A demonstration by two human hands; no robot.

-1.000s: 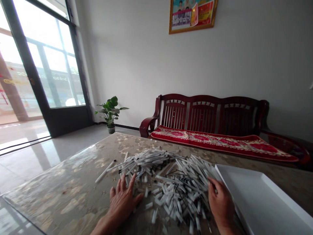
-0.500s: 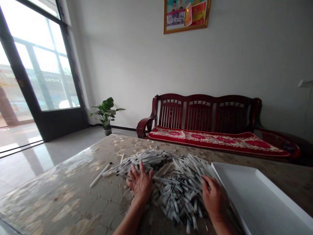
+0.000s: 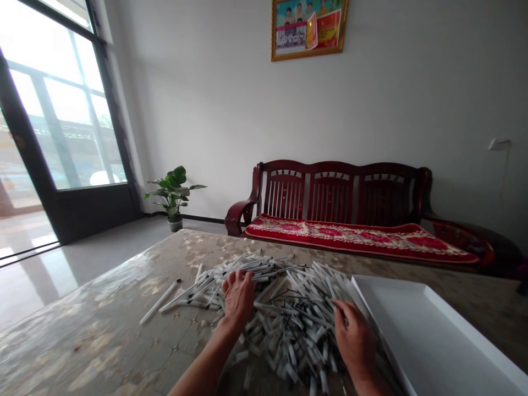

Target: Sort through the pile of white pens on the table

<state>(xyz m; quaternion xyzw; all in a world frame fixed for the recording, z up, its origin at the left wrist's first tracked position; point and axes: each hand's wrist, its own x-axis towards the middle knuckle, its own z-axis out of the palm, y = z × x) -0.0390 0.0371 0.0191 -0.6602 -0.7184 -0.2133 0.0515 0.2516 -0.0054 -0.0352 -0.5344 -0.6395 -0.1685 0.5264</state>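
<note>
A heap of whitish pen barrels (image 3: 264, 268), some with black ends, lies spread on the table in front of me. Nearer to me, short pale and black pen caps (image 3: 289, 346) are piled up. My left hand (image 3: 239, 294) rests on the left part of the barrels, its fingers bent down over them and the fingertips partly hidden. At the right side of the heap is my right hand (image 3: 355, 335), closed, with thumb and forefinger brought together; what they hold, if anything, is too hidden to make out. Two loose barrels (image 3: 159, 302) lie to the left.
A shallow white tray (image 3: 437, 335) stands on the table just right of my right hand. A patterned cover lies over the table (image 3: 103, 330). Beyond are a dark red wooden bench (image 3: 330, 192) with a red cushion and a potted plant (image 3: 175, 192) near the glass door.
My left hand has gone from spread fingers to bent ones and reached slightly farther onto the barrels. My right hand stays closed beside the heap. The view has shifted slightly.
</note>
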